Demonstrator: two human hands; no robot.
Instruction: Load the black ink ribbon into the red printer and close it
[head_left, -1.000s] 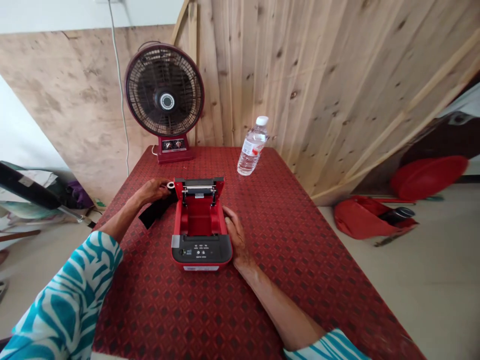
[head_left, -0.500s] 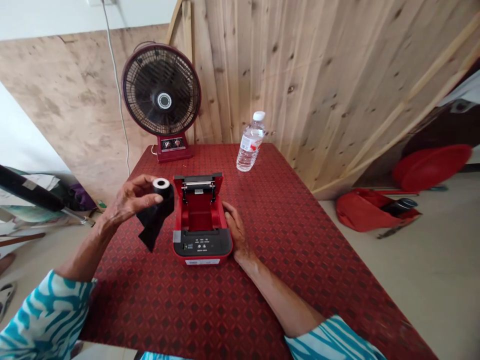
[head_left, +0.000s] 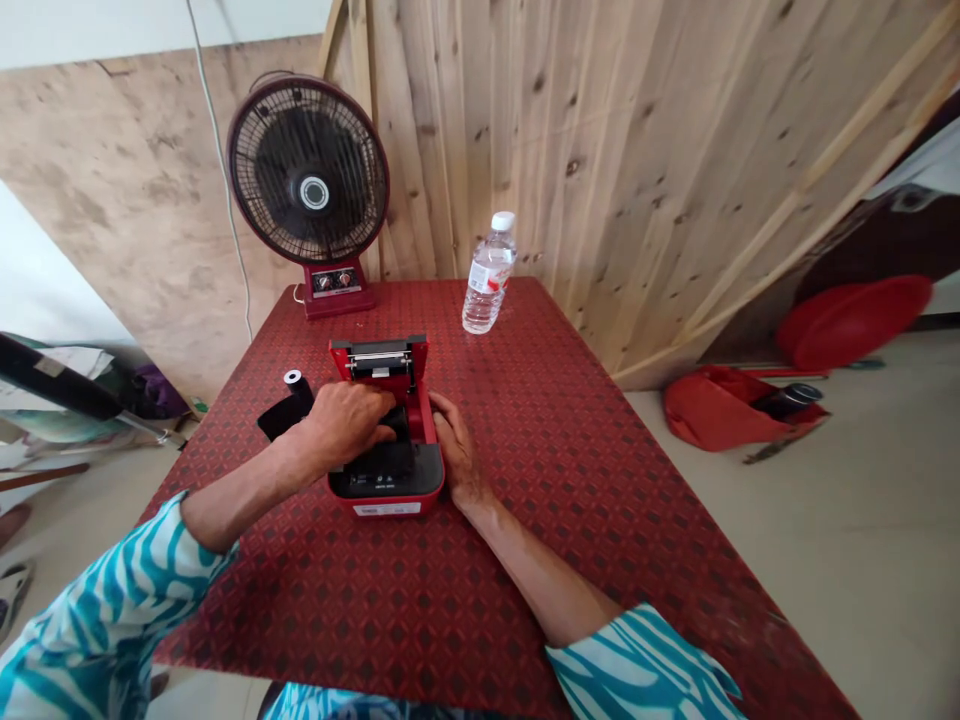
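Observation:
A small red and black label printer [head_left: 386, 507] sits on the table with its lid [head_left: 379, 357] raised. My left hand [head_left: 349, 420] reaches into the open compartment, fingers closed round a black roll [head_left: 399, 425] that is mostly hidden under them. A dark, glossy strip lies over part of the printer's front panel. My right hand [head_left: 457, 450] lies along the printer's right side and holds it. Left of the printer, behind my left wrist, a black roll with a white core [head_left: 298, 388] stands on the table beside a flat black piece [head_left: 281, 417].
A dark red fan [head_left: 309, 190] stands at the table's back left. Right of it is a clear water bottle [head_left: 489, 275]. The patterned red table [head_left: 525, 560] meets a wooden plank wall [head_left: 585, 150]. A red bag [head_left: 705, 410] lies on the floor at the right.
My left hand has moved right and down from beside the printer into its compartment with the black roll. Another roll now shows behind the wrist. My right hand stays on the printer.

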